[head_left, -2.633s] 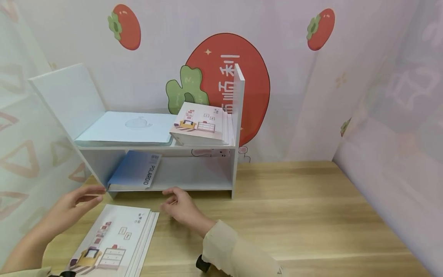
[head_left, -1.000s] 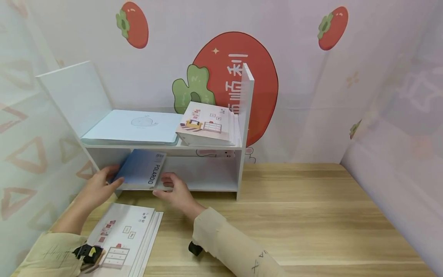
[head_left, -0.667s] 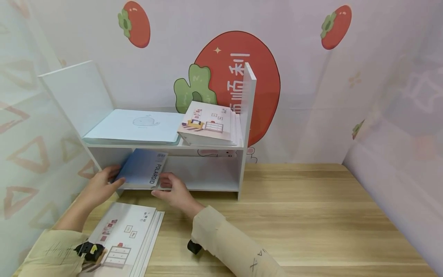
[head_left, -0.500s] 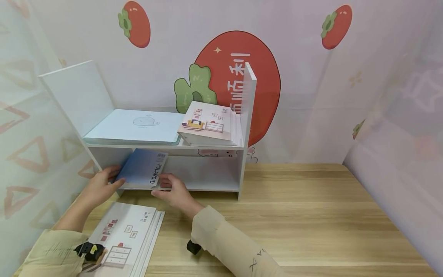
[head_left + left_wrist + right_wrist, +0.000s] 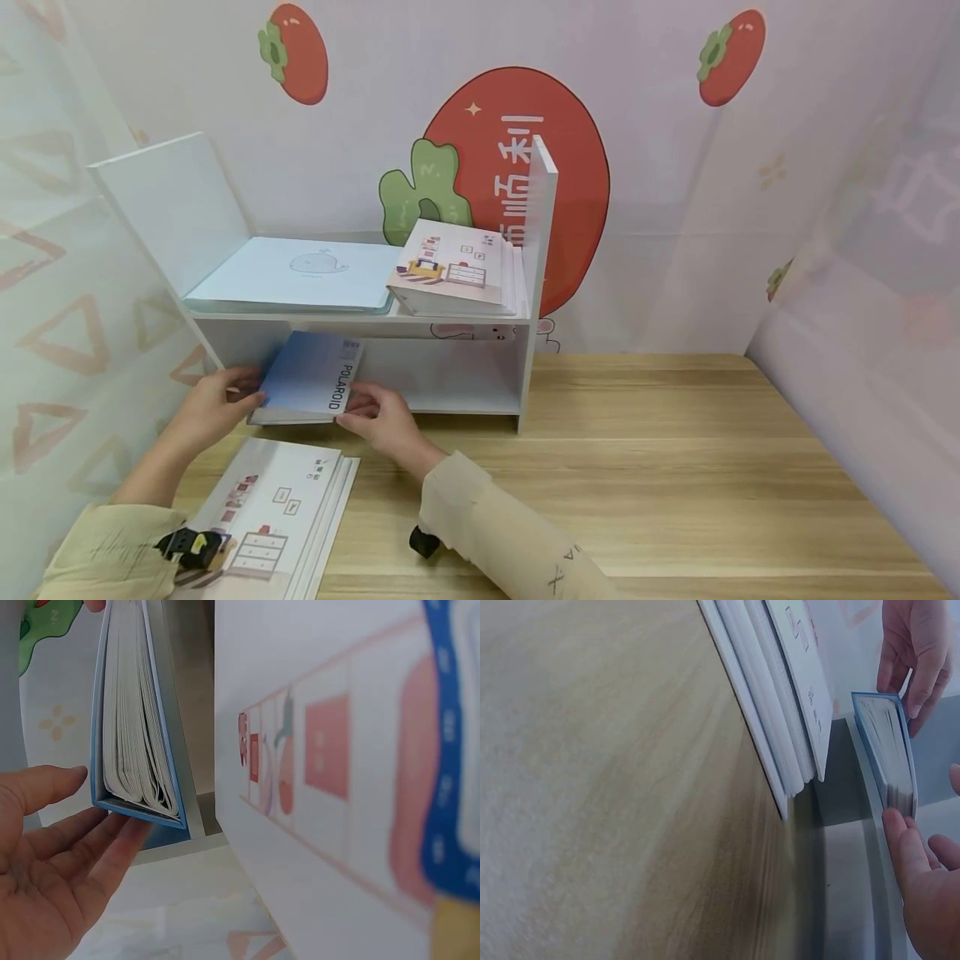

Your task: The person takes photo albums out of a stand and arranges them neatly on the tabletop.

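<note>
A blue photo album (image 5: 309,371) marked POLAROID lies flat on the lower shelf, its front end out past the shelf edge. My left hand (image 5: 212,410) holds its left side, thumb by the cover; in the left wrist view the fingers lie against the album's edge (image 5: 139,712). My right hand (image 5: 384,421) holds the opposite side, thumb at the front corner and fingers along the right edge. In the right wrist view both hands flank the album (image 5: 885,739), its page edges facing out. Below it on the table lies a stack of white illustrated books (image 5: 262,508).
The white two-tier shelf (image 5: 450,321) stands against a wall printed with persimmons. On its upper tier sit light-blue folders (image 5: 300,275) with a whale drawing and more illustrated books (image 5: 450,267). Wooden tabletop (image 5: 675,467) stretches to the right.
Both hands have moved in from in front of the shelf to the album's two sides. Over the last half second the album has slid slightly toward me, out over the shelf's front edge.
</note>
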`<state>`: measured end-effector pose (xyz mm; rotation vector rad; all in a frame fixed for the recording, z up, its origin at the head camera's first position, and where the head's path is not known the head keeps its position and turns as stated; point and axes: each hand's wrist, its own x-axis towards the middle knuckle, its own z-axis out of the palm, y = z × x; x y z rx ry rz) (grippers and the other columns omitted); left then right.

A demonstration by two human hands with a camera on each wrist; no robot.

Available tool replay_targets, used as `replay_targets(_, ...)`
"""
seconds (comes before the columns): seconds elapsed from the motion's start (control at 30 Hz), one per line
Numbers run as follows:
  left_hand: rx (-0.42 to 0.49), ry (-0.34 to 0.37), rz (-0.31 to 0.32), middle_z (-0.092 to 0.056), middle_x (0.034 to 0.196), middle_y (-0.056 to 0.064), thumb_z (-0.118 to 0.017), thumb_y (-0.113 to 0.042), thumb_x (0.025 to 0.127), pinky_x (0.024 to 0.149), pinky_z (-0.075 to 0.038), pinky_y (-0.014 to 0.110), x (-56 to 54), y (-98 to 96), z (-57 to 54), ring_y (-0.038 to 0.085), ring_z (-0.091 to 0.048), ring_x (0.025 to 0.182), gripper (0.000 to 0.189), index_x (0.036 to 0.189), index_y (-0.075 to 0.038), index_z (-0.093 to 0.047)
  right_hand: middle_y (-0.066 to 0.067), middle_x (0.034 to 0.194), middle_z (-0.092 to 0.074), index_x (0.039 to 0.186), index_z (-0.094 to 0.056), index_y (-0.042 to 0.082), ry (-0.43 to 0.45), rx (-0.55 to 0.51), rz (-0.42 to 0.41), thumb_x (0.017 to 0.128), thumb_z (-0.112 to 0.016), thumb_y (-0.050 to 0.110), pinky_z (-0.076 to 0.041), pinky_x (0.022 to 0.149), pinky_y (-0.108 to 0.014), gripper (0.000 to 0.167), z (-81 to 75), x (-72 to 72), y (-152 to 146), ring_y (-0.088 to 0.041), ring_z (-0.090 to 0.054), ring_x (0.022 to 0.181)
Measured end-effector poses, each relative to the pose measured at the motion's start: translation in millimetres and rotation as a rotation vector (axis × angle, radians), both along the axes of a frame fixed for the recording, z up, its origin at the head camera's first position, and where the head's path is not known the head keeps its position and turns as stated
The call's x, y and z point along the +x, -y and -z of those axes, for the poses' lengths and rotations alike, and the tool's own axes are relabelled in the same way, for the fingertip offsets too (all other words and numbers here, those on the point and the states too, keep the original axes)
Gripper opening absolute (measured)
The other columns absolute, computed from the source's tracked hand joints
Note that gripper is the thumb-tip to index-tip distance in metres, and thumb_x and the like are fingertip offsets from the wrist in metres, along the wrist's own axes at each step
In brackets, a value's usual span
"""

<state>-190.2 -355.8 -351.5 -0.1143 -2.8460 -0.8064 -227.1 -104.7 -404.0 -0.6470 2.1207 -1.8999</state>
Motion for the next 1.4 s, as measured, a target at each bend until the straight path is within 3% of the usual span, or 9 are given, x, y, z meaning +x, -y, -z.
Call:
replay_targets(0.07,-0.005,0.009,-0.011,-0.059,0.118,0.040,-0.059,-0.015,0.099,0.078,-0.055,0.054,0.2,0.1,1.1,0.054,-0.060,0.103,0.048,0.131,0.019,-0.048,-0.017,0.110,-0.070,0.139,-0.053,0.000,0.024,-0.001,0.009,0.090,-0.073,0.007,-0.054,0.076,-0.017,0.053,1.0,-0.2,0,-0.011,-0.068,0.091)
replay_targets(0.2,-0.013,0.048,-0.044,-0.056,0.120,0.042,-0.057,-0.019,0.100,0.080,-0.054,0.056,0.0,-0.4,3.5,0.054,-0.059,0.104,0.050,0.130,0.021,-0.048,-0.016,0.102,-0.073,0.138,-0.054,0.003,0.049,-0.013,0.019,0.090,-0.073,0.007,-0.052,0.070,-0.016,0.052,3.6,-3.1,0,-0.006,-0.067,0.083)
replay_targets(0.33,-0.015,0.114,-0.061,-0.056,0.117,0.041,-0.052,-0.023,0.103,0.080,-0.053,0.055,0.4,0.3,1.9,0.050,-0.059,0.102,0.052,0.128,0.022,-0.047,-0.018,0.101,-0.074,0.141,-0.052,0.003,0.058,-0.031,0.009,0.091,-0.072,0.009,-0.048,0.068,-0.015,0.054,5.0,-5.6,2,-0.019,-0.073,0.087)
replay_targets(0.57,0.058,0.225,-0.007,-0.061,0.110,0.039,-0.047,-0.027,0.106,0.076,-0.057,0.044,0.8,3.4,2.4,0.035,-0.072,0.085,0.060,0.135,0.024,-0.036,-0.016,0.101,-0.075,0.145,-0.048,0.001,0.083,-0.031,-0.005,0.092,-0.070,0.009,-0.052,0.073,-0.016,0.058,8.2,-4.3,7,-0.021,-0.073,0.091)
replay_targets(0.63,0.085,0.252,0.004,-0.059,0.112,0.041,-0.045,-0.027,0.107,0.078,-0.058,0.044,0.4,5.0,2.9,0.035,-0.073,0.086,0.061,0.137,0.025,-0.033,-0.016,0.102,-0.074,0.146,-0.046,0.000,0.093,-0.041,-0.013,0.092,-0.070,0.008,-0.053,0.076,-0.017,0.059,8.8,-3.9,9,-0.028,-0.073,0.095)
replay_targets(0.73,0.084,0.259,0.008,-0.057,0.113,0.041,-0.045,-0.027,0.107,0.078,-0.058,0.046,-0.4,6.5,2.6,0.037,-0.071,0.089,0.061,0.137,0.025,-0.032,-0.018,0.103,-0.074,0.148,-0.042,0.000,0.098,-0.052,-0.021,0.092,-0.070,0.007,-0.055,0.079,-0.020,0.063,9.6,-4.1,9,-0.033,-0.072,0.098)
replay_targets(1.1,0.118,0.292,0.029,-0.055,0.121,0.040,-0.049,-0.027,0.106,0.084,-0.057,0.047,3.3,5.8,1.4,0.038,-0.068,0.097,0.060,0.137,0.023,-0.036,-0.022,0.111,-0.072,0.155,-0.028,0.004,0.219,-0.146,-0.077,0.093,-0.066,0.003,-0.056,0.091,-0.027,0.072,15.2,-6.5,7,-0.030,-0.073,0.098)
replay_targets(1.4,0.128,0.295,0.029,-0.058,0.120,0.039,-0.054,-0.027,0.104,0.085,-0.058,0.046,7.6,4.9,1.0,0.035,-0.068,0.098,0.062,0.138,0.022,-0.037,-0.022,0.107,-0.071,0.154,-0.031,0.005,0.257,-0.169,-0.042,0.090,-0.067,-0.004,-0.057,0.089,-0.028,0.074,13.4,-5.4,8,-0.030,-0.073,0.096)
